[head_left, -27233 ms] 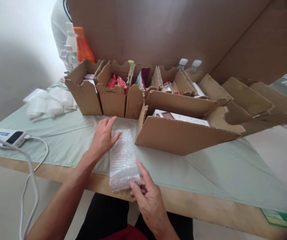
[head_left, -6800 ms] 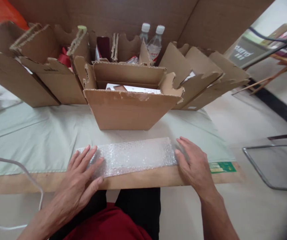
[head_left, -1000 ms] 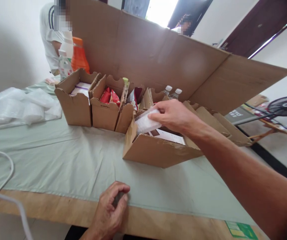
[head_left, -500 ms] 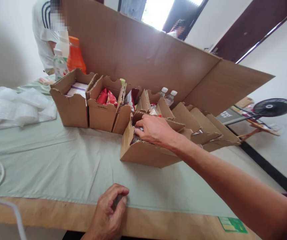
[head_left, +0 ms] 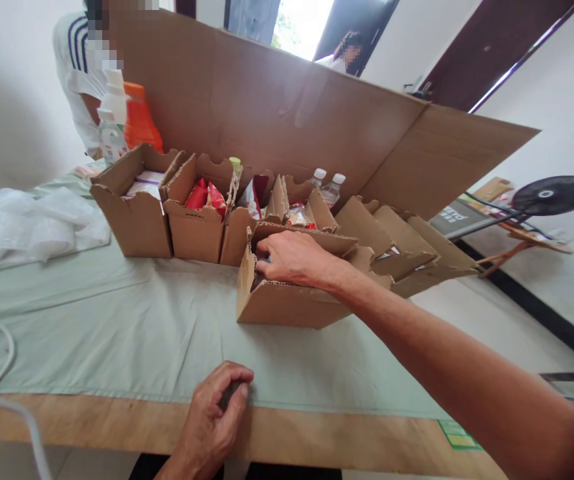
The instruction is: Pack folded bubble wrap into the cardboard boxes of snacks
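Note:
My right hand [head_left: 294, 257] reaches down into the front cardboard box [head_left: 287, 305], its fingers curled together near the box's left end. What they hold is mostly hidden; a small bluish-grey bit shows at the fingertips. Resting at the table's front edge, my left hand [head_left: 219, 410] has its fingers curled toward the thumb, with something dark or a shadow between them. Behind the front box stand a box with red packets [head_left: 205, 195], one with a white and dark red packet [head_left: 253, 198], and one with a clear-wrapped item [head_left: 299, 215].
A box with white packs [head_left: 147, 183], an orange bottle [head_left: 141, 120] and plastic bags [head_left: 41, 223] stand at the left. Clear bottles [head_left: 333, 190] are behind the boxes, before a tall cardboard panel [head_left: 267, 113]. More boxes [head_left: 407, 243] are at the right. Two people are beyond the panel.
The view has shifted slightly. My right hand has sunk a little deeper into the front box, and less of the object at its fingertips shows. My left hand has stayed curled in place.

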Available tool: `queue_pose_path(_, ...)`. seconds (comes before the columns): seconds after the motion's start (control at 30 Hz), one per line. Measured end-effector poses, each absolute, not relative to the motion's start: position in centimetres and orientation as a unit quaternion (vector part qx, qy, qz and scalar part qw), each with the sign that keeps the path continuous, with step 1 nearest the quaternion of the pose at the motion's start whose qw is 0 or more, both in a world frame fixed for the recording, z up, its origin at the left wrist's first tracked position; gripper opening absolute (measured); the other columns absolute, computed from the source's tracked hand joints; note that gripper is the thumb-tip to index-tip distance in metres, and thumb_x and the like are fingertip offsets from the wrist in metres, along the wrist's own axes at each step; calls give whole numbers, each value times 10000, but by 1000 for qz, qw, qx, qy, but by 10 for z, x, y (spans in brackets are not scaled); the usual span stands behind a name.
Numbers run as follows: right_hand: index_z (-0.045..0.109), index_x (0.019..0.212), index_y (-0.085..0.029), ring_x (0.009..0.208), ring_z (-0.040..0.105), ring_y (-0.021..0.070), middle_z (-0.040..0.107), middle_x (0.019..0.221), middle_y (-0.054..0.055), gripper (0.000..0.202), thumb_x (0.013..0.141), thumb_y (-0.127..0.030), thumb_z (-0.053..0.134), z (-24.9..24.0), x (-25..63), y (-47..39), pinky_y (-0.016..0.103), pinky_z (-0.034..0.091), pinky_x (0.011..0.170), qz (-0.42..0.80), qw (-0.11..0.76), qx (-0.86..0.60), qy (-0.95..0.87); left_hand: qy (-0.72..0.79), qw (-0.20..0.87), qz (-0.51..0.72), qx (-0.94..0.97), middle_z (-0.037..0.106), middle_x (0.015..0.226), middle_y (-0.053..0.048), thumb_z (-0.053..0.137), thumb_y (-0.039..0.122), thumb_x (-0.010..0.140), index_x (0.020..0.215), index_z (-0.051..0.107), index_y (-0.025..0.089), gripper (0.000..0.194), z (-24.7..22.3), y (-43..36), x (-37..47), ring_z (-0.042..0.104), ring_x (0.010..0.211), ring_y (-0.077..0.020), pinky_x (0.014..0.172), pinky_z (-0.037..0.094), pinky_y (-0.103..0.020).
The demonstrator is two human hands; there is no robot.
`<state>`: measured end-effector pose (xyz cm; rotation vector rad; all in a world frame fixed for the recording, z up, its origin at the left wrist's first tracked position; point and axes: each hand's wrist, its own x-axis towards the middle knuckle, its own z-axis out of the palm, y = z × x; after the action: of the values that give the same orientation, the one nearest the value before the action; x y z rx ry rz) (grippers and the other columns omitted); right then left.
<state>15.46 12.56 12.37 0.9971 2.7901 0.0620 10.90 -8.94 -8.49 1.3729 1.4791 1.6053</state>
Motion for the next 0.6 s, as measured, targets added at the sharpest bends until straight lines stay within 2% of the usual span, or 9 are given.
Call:
queue_pose_path(0.1,774,841,-195,721,642,186,756,803,38,215,884,-332,614,144,175,119,298,352,599,-40,-37,348,936,555,280,597,506,717,851,1,527,218,959,947,699,246,174,-85,-91,108,708,799,-139,720,567,-222)
queue_pose_path(0.23,771,872,-228,675,623,151,742,801,-7,174,917,-326,635,153,254,91,290,448,655,-73,-326,389,859,590,280,584,483,714,911,-18,532,260,965,970,705,255,173,-88,-95,105,707,872,-175,778,583,-281)
queue_pose_path(0.3,769,939,-259,747,656,180,763,917,12,162,932,-362,644,129,304,78,324,496,713,-62,-453,413,787,615,262,579,466,721,1076,-43,558,297,958,1078,702,274,190,-86,-92,104,697,986,-209,846,584,-338)
queue_pose_path(0.37,759,964,-265,770,671,201,764,945,33,180,951,-384,624,87,348,72,366,524,758,-78,-543,462,697,637,244,578,447,658,1326,-70,589,347,943,1280,640,307,343,-79,-82,103,666,1118,-250,939,567,-422)
queue_pose_path(0.4,752,958,-254,780,684,211,767,970,46,191,936,-398,628,63,363,73,386,538,767,-102,-568,473,665,642,239,581,439,594,1438,-80,604,372,933,1383,573,321,453,-74,-74,102,636,1197,-273,993,545,-468)
queue_pose_path(0.43,744,1036,-245,870,702,236,769,1046,68,228,906,-410,656,39,374,77,408,544,802,-137,-550,488,664,642,236,586,434,522,1527,-88,619,394,922,1465,495,329,561,-68,-65,102,590,1282,-296,1048,513,-509)
queue_pose_path(0.5,669,1249,-224,1078,693,293,727,1244,123,468,843,-453,706,1,378,87,436,554,840,-226,-511,488,670,630,236,601,432,384,1640,-98,649,423,896,1560,359,326,731,-56,-42,101,450,1445,-332,1143,426,-568)
queue_pose_path(0.53,611,1336,-220,1166,664,310,690,1326,143,588,819,-476,722,-11,373,93,444,554,862,-267,-492,478,677,619,240,608,435,354,1657,-104,662,426,881,1578,325,314,782,-51,-29,102,393,1487,-344,1171,391,-584)
queue_pose_path(0.6,543,1401,-222,1219,637,310,655,1382,152,684,810,-521,716,-22,358,103,449,547,908,-329,-472,447,684,597,256,615,448,389,1631,-120,670,409,858,1583,312,284,818,-43,-6,105,400,1482,-353,1188,365,-597)
